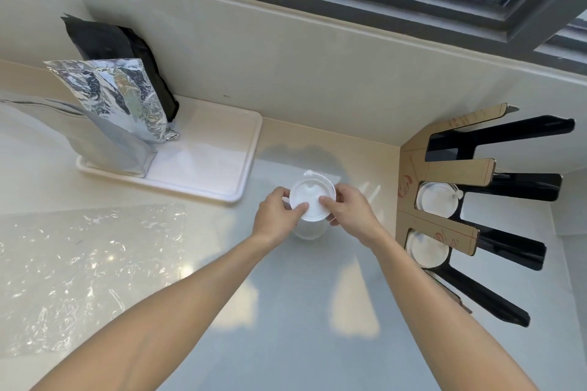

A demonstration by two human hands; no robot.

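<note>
Thumbs are pressing on top of the lid (pixel 313 200) while the fingers are curling round its rim, probably so it is seating evenly on the cup (pixel 308 230). The left hand (pixel 279 213) is gripping the lid's left edge and the right hand (pixel 349 209) its right edge. The cup is standing upright on the counter (pixel 286 311), directly under and between them. The carrier (pixel 444 174) is sitting near on the right, already holding two lidded cups, likely where this one is heading.
</note>
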